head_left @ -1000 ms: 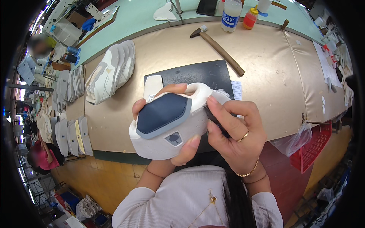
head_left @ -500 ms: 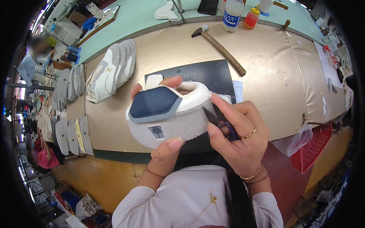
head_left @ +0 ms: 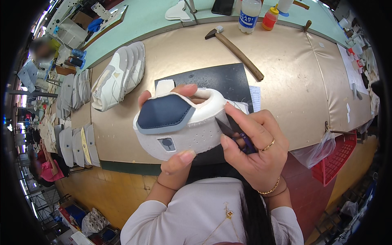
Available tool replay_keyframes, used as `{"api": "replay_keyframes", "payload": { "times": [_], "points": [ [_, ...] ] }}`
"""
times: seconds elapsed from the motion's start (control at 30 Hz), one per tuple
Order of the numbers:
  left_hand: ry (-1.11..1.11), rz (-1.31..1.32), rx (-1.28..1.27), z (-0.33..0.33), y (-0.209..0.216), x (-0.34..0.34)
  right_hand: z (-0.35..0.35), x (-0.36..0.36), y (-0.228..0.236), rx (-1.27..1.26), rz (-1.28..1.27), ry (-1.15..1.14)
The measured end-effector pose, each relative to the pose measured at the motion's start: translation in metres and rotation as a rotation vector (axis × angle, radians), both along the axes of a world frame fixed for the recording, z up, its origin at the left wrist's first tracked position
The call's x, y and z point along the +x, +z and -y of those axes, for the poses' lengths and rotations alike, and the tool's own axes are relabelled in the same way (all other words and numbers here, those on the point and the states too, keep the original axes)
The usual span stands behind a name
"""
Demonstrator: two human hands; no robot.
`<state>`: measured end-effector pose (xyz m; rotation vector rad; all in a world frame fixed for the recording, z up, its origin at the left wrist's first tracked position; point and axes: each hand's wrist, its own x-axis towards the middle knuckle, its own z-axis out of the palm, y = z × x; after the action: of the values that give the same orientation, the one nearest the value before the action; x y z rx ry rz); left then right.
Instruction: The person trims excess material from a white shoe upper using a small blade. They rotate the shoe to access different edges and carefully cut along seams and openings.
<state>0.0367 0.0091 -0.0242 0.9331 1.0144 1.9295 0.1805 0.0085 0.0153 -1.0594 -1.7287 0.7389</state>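
Note:
A white and grey shoe upper (head_left: 190, 136) with a dark blue padded panel is held up in front of me, over a black mat (head_left: 229, 76). My left hand (head_left: 179, 161) is closed on it, thumb on the near side and fingertips showing over the top edge. My right hand (head_left: 261, 151) is closed round small dark thread snips (head_left: 224, 128) with purple handles. Their blades lie against the upper's right end, and my right index fingertip touches its white collar. The palm side of my left fingers is hidden behind the upper.
A hammer (head_left: 239, 53) lies beyond the mat. Several shoe uppers (head_left: 122, 77) are stacked at left, with grey pieces (head_left: 77, 145) beside the table. A drink bottle (head_left: 248, 17), an orange squeeze bottle (head_left: 270, 20) and a phone (head_left: 223, 7) stand farther back. A red basket (head_left: 339, 157) is at right.
The shoe upper has shifted very slightly left. The snips have turned a little in my right hand, with the blades slightly lower. Both hands keep their hold.

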Motion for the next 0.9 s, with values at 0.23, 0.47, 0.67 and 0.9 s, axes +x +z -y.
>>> {"api": "replay_keyframes", "payload": {
  "times": [0.23, 0.47, 0.67, 0.9],
  "points": [
    [-0.15, 0.006, 0.214, -0.002, -0.011, -0.008, 0.001, 0.002, 0.002, -0.016, -0.007, 0.015],
    [-0.149, -0.008, 0.167, 0.004, -0.007, -0.006, 0.001, 0.0, 0.0, -0.005, 0.014, -0.014],
    [-0.161, -0.016, 0.116, 0.009, -0.002, -0.002, -0.002, -0.007, -0.006, 0.035, -0.073, -0.089],
    [-0.281, 0.165, 0.041, 0.016, 0.002, -0.004, 0.001, 0.008, -0.003, 0.022, -0.115, -0.105]
  ]
}}
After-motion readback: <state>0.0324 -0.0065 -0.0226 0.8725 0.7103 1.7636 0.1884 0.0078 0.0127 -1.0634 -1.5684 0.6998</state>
